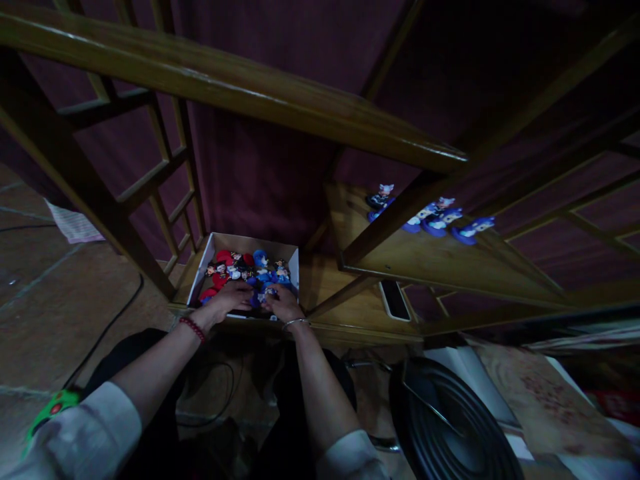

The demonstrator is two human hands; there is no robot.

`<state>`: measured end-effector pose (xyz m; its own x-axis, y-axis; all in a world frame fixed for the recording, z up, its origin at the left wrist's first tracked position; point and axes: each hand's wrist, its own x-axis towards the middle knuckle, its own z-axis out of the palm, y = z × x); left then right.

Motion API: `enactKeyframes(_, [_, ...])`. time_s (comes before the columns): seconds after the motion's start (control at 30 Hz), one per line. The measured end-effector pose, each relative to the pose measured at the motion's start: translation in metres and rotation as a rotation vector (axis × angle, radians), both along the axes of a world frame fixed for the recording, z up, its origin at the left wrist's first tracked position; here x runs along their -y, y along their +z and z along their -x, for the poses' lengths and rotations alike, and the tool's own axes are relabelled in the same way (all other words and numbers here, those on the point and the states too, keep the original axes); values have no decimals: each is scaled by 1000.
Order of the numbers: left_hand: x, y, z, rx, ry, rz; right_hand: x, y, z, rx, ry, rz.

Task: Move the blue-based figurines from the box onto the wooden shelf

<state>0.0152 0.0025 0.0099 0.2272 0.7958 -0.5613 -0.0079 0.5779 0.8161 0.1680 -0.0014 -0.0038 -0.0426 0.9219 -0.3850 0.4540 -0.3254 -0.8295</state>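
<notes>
An open white cardboard box [295,267] sits on the low wooden shelf, filled with small toy figurines on red, light-blue and purple round bases. Both my hands reach into its near side. My left hand [234,298] lies over the figurines with its fingers stretched toward the purple ones. Between the fingertips of my right hand [284,304] is a small purple figurine [270,291]. Red figurines [225,258] lie toward the box's left, and a light-blue figurine [261,259] lies near the back. Finer details of the figurines are too dim and small to make out.
Several purple-based figurines [473,229] stand on a raised wooden shelf [370,250] to the right. A phone [395,300] lies on the lower board. Wooden rails [240,87] cross overhead. A black round stool [445,420] stands at lower right; a cable [117,317] runs over the floor.
</notes>
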Motion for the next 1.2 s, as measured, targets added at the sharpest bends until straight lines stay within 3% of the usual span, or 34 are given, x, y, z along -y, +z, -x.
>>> enactKeyframes(0.23, [-1, 2, 0, 54, 30, 31, 0, -1, 1, -70, -17, 19])
enactKeyframes(0.7, [-2, -7, 2, 84, -1, 21, 0, -4, -3, -16, 19, -60])
enactKeyframes(1.03, [-1, -5, 0, 93, -10, 25, -1, -9, -5, 45, 48, -103])
enactKeyframes(1.2, [0, -2, -1, 81, -24, 30, 0, -7, -6, -24, 44, -83])
